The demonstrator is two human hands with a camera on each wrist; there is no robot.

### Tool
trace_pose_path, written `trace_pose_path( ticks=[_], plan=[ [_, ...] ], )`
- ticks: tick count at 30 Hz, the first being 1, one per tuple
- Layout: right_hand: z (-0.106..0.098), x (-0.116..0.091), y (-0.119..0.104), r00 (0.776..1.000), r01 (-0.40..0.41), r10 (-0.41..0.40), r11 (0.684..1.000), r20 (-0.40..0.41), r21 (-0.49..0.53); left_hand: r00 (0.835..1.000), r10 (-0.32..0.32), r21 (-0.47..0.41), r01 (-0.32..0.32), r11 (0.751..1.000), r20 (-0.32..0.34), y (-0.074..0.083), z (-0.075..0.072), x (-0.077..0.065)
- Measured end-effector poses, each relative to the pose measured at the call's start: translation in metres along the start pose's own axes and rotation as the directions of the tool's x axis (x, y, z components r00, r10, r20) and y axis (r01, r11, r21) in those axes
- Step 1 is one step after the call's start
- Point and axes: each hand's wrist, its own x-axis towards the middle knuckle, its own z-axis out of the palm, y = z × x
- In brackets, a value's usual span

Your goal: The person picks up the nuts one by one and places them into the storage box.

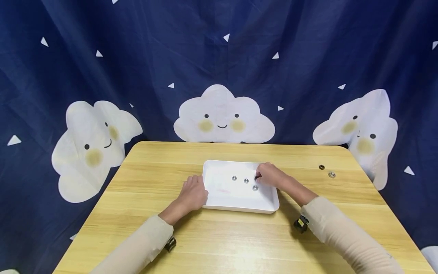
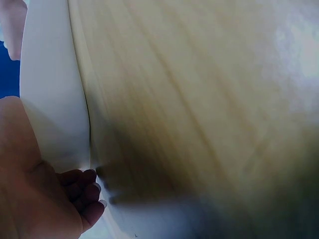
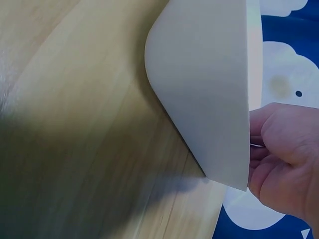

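A white tray (image 1: 224, 196) lies on the wooden table. My left hand (image 1: 195, 192) grips its left end, thumb over the rim and fingers curled against the outer wall. Inside the tray sit three silver hex nuts, one nut (image 1: 234, 178) to the left, another nut (image 1: 246, 181) beside it and a third nut (image 1: 255, 188) nearer the front. Over the tray's right part, my right hand (image 1: 270, 175) reaches down with curled fingers, pinching a small dark nut (image 1: 256, 177) mostly covered by the fingertips. In the right wrist view, the tray wall (image 3: 199, 89) hides those fingertips.
On the table (image 1: 239, 243) to the right of the tray lie a dark nut (image 1: 321, 167) and a silver nut (image 1: 332, 174). Behind the table's far edge hangs a dark blue curtain (image 1: 150, 49) with cloud prints.
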Motion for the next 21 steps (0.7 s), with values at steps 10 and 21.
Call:
trace_pose_path(
  ticks=[10, 21],
  plan=[
    [0.003, -0.002, 0.002, 0.999, 0.034, -0.034, 0.999, -0.038, 0.002, 1.0, -0.006, -0.006, 0.006, 1.0, 0.0, -0.001, 0.005, 0.001],
    [-0.002, -0.01, 0.003, 0.985, 0.122, -0.122, 0.992, -0.122, -0.012, 1.0, -0.01, 0.0, 0.01, 1.0, 0.012, -0.001, 0.002, 0.001]
  ],
)
